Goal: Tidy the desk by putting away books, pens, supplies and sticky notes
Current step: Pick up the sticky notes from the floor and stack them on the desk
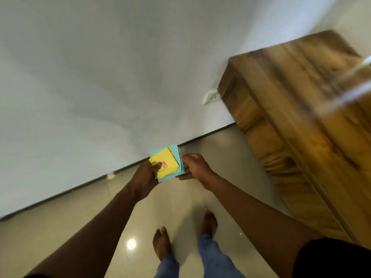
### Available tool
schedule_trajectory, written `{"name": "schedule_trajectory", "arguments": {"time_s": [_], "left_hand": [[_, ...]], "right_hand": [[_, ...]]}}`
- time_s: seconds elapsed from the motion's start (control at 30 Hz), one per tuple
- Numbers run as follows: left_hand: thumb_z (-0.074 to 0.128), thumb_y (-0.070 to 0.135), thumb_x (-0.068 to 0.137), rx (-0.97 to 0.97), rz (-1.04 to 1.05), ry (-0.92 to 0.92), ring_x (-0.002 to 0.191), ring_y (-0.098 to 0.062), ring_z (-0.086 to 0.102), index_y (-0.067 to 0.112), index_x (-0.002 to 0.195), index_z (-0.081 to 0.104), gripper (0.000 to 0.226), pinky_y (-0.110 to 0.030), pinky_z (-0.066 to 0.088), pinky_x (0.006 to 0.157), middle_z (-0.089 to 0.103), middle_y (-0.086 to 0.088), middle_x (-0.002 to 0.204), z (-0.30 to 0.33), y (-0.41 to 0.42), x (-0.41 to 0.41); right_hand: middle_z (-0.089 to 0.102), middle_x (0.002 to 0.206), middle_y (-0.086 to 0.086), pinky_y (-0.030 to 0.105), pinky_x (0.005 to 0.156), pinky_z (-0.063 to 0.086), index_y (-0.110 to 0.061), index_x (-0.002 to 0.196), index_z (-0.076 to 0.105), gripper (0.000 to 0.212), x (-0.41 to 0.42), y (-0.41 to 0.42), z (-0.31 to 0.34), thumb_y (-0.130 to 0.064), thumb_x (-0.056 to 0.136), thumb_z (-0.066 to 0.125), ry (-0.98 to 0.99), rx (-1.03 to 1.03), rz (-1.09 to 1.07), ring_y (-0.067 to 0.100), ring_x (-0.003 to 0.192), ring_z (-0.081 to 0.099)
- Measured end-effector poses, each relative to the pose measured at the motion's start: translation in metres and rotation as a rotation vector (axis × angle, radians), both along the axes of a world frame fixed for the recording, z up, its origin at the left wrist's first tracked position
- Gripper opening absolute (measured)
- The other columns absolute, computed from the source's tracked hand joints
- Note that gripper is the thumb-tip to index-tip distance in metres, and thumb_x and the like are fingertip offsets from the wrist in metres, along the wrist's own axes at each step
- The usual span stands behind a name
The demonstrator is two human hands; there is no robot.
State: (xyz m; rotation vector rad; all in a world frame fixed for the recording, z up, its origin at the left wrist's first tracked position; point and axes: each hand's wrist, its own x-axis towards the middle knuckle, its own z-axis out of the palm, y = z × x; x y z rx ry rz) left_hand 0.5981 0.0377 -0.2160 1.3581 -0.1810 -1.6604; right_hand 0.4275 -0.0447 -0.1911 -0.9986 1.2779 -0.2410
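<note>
Holding the sticky notes (pixel 167 164) up in front of me over the floor (pixel 176 197), I pinch the yellow ones on top with my left hand (pixel 145 177) and grip the edge of the blue ones under them with my right hand (pixel 193 167). The yellow notes look loose and crooked, so I think they could slip off and scatter if I tip the pile or let my thumb go. The wooden cabinet (pixel 297 121) stands near on my right and the wall (pixel 100 77) is just ahead, but my left side has lots of room.
</note>
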Motion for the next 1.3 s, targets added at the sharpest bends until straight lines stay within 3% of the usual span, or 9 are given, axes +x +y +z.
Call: {"name": "schedule_trajectory", "arguments": {"time_s": [0.13,0.27,0.4,0.57,0.7,0.87,0.97,1.07,1.3], "left_hand": [[0.044,-0.001,0.102,-0.171,-0.214,-0.102,0.123,-0.041,0.062,0.005,0.142,0.052,0.041,-0.048,0.057,0.097,0.063,-0.019,0.137,0.058,-0.013,-0.011],[0.047,0.004,0.105,-0.265,-0.406,-0.327,0.117,-0.036,0.067,0.01,0.135,0.058,0.032,-0.048,0.056,0.098,0.068,-0.016,0.129,0.111,-0.031,-0.033],[0.061,0.021,0.1,-0.372,-0.548,-0.52,0.112,-0.032,0.069,0.015,0.131,0.061,0.032,-0.052,0.057,0.094,0.072,-0.008,0.123,0.147,-0.055,-0.078],[0.065,0.038,0.079,-0.464,-0.598,-0.568,0.108,-0.029,0.07,0.027,0.115,0.065,0.037,-0.055,0.056,0.095,0.074,-0.005,0.117,0.171,-0.089,-0.161],[0.069,0.035,0.087,-0.509,-0.705,-0.628,0.102,-0.025,0.072,0.023,0.116,0.068,0.031,-0.053,0.058,0.092,0.076,-0.002,0.109,0.163,-0.12,-0.227],[0.068,0.022,0.092,-0.607,-0.797,-0.723,0.094,-0.021,0.074,0.03,0.099,0.071,0.011,-0.047,0.059,0.087,0.077,0.004,0.097,0.166,-0.145,-0.304],[0.068,0.021,0.092,-0.662,-0.851,-0.867,0.093,-0.018,0.073,0.026,0.11,0.071,0.019,-0.041,0.059,0.085,0.077,0.003,0.101,0.174,-0.162,-0.343],[0.069,0.028,0.09,-0.678,-0.843,-0.915,0.089,-0.017,0.072,0.026,0.116,0.069,0.026,-0.046,0.06,0.082,0.076,0.004,0.101,0.168,-0.183,-0.373],[0.068,0.024,0.093,-0.727,-0.852,-1.028,0.087,-0.015,0.07,0.025,0.119,0.066,0.027,-0.035,0.059,0.076,0.073,0.008,0.1,0.169,-0.201,-0.417]], "right_hand": [[0.074,0.111,0.01,0.044,0.072,0.065,-0.011,0.115,0.069,0.035,-0.017,0.008,0.045,-0.03,0.088,0.08,0.021,-0.143,-0.006,0.028,0.091,0.077],[0.076,0.109,0.004,0.039,0.07,0.064,-0.015,0.117,0.071,0.042,-0.043,0.017,0.09,-0.027,0.08,0.087,0.077,-0.329,-0.09,0.022,0.096,0.075],[0.077,0.105,0.0,0.048,0.082,0.063,-0.02,0.111,0.07,0.052,-0.09,0.017,0.113,-0.033,0.065,0.091,0.095,-0.408,-0.332,0.02,0.096,0.075],[0.07,0.102,-0.004,0.041,0.086,0.061,-0.024,0.105,0.057,0.046,-0.158,0.009,0.143,-0.019,0.074,0.091,0.214,-0.532,-0.53,0.018,0.098,0.071],[0.071,0.106,-0.003,0.044,0.079,0.061,-0.022,0.114,0.06,0.051,-0.224,0.001,0.147,-0.031,0.072,0.088,0.366,-0.595,-0.591,0.019,0.093,0.071],[0.066,0.127,0.002,0.039,0.096,0.053,-0.017,0.133,0.057,0.063,-0.288,-0.005,0.15,-0.037,0.079,0.083,0.587,-0.635,-0.653,0.023,0.116,0.063],[0.067,0.125,0.002,0.031,0.092,0.05,-0.015,0.124,0.061,0.052,-0.321,-0.013,0.149,-0.04,0.083,0.081,0.682,-0.623,-0.695,0.021,0.113,0.062],[0.07,0.118,-0.001,0.032,0.083,0.055,-0.018,0.118,0.063,0.044,-0.347,-0.027,0.153,-0.042,0.084,0.08,0.718,-0.636,-0.735,0.018,0.104,0.066],[0.07,0.125,0.002,0.034,0.086,0.054,-0.019,0.135,0.058,0.051,-0.377,-0.048,0.147,-0.035,0.089,0.075,0.725,-0.714,-0.798,0.022,0.108,0.067]]}}
